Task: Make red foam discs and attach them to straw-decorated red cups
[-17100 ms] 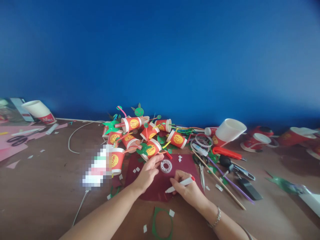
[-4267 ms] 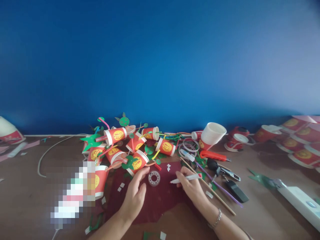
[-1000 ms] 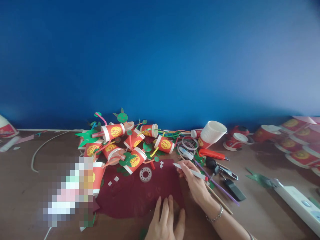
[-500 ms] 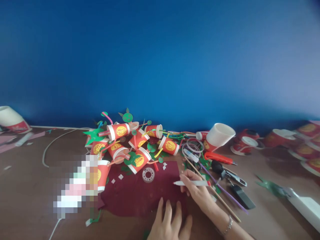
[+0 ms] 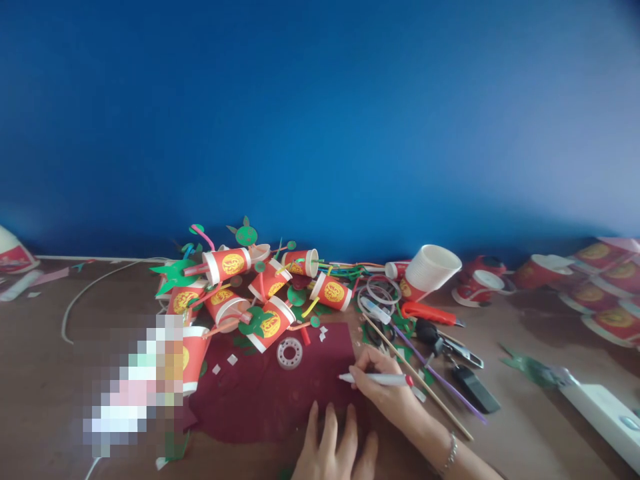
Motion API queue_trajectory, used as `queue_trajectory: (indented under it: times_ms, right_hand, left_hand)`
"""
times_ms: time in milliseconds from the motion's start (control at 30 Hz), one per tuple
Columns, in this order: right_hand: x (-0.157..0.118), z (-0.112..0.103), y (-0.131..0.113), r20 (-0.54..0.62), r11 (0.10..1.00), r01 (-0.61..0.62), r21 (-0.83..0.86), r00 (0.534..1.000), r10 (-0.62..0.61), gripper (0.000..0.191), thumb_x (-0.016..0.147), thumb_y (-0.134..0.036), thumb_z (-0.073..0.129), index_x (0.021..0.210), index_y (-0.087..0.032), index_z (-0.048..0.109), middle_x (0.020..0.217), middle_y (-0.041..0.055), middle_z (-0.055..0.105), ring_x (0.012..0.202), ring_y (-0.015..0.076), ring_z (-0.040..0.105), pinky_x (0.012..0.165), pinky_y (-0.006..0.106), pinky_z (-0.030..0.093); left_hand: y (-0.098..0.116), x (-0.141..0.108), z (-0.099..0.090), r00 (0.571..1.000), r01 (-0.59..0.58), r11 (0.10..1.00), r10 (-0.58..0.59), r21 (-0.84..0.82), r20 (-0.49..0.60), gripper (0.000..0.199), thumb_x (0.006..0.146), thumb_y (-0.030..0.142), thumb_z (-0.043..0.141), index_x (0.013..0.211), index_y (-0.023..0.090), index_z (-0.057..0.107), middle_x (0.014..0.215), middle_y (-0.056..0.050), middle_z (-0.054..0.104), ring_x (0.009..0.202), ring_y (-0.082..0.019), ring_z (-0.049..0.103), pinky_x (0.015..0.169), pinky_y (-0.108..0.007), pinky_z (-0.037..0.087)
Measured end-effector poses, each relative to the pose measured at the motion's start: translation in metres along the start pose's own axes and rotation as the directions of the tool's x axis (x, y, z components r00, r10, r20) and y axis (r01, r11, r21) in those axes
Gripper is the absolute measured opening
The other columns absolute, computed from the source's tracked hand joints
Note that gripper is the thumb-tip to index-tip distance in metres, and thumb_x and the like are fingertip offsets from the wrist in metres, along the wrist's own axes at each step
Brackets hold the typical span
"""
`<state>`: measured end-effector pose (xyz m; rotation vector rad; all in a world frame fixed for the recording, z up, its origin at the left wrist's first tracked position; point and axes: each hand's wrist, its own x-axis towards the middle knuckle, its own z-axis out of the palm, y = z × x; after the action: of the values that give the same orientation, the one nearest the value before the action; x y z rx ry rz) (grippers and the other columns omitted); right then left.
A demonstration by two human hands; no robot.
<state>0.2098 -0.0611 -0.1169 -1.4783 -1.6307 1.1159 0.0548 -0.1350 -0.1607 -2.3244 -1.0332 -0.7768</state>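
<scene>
A slim white marker with a red end [image 5: 395, 379] is pinched in the fingers of my right hand [image 5: 393, 400]. Its tip points left over a dark red sheet of paper [image 5: 250, 410], close to the sheet's right side; I cannot tell whether it touches. My left hand [image 5: 333, 450], fingers spread, rests on the lower edge of the sheet. On the paper lie a white ring with small holes [image 5: 290, 365] and several white scraps [image 5: 233, 360]. Behind it are tipped red-and-white paper cups [image 5: 273, 323] with green paper pieces and coloured pipe cleaners.
To the right lie a wooden stick [image 5: 443, 406], a purple pipe cleaner [image 5: 447, 382], an orange cutter [image 5: 430, 313] and keys with a black fob [image 5: 475, 389]. A cup stack [image 5: 433, 273] leans behind. A white box [image 5: 600, 417] sits far right. A blurred-out object [image 5: 130, 387] lies left.
The view has turned slightly right, so the table things appear further left. My right hand and the marker have come a little nearer to me. My left hand stays flat on the paper.
</scene>
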Motion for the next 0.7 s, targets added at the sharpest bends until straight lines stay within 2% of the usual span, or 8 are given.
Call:
queue_trajectory:
  times_ms: [167, 267, 700]
  right_hand:
    - [-0.0007, -0.0002, -0.0005, 0.015, 0.996, 0.034, -0.083, 0.999, -0.033, 0.019, 0.079, -0.024, 0.055, 0.062, -0.02, 0.049, 0.061, 0.0003, 0.06, 0.055, 0.0127, 0.05, 0.053, 0.024, 0.038]
    - [-0.0005, 0.0001, 0.0006, 0.006, 0.994, 0.039, -0.099, 0.999, -0.039, 0.019, 0.078, -0.022, 0.055, 0.06, -0.019, 0.049, 0.059, -0.0004, 0.059, 0.055, 0.0121, 0.049, 0.053, 0.023, 0.038]
    - [0.001, 0.0014, 0.0029, -0.003, 0.985, 0.059, -0.159, 0.998, -0.06, 0.02, 0.078, -0.024, 0.056, 0.061, -0.019, 0.048, 0.059, -0.0016, 0.056, 0.054, 0.0113, 0.048, 0.053, 0.023, 0.037]
  left_hand:
    - [0.0005, -0.0015, -0.0005, 1.0, -0.015, 1.0, 0.015, 0.003, 0.025, 0.027, 0.086, 0.029, 0.053, 0.112, 0.027, 0.057, 0.105, -0.003, 0.066, 0.091, -0.025, 0.056, 0.098, -0.051, 0.031]
    - [-0.0005, -0.0018, -0.0032, 0.997, -0.038, 0.999, 0.038, 0.007, 0.061, 0.028, 0.087, 0.03, 0.05, 0.114, 0.028, 0.057, 0.107, -0.003, 0.065, 0.092, -0.025, 0.056, 0.095, -0.05, 0.034]
    - [-0.0007, 0.0014, -0.0038, 1.0, -0.006, 1.0, 0.006, -0.004, 0.002, 0.025, 0.085, 0.027, 0.052, 0.109, 0.028, 0.058, 0.1, -0.002, 0.067, 0.09, -0.026, 0.056, 0.096, -0.05, 0.031]
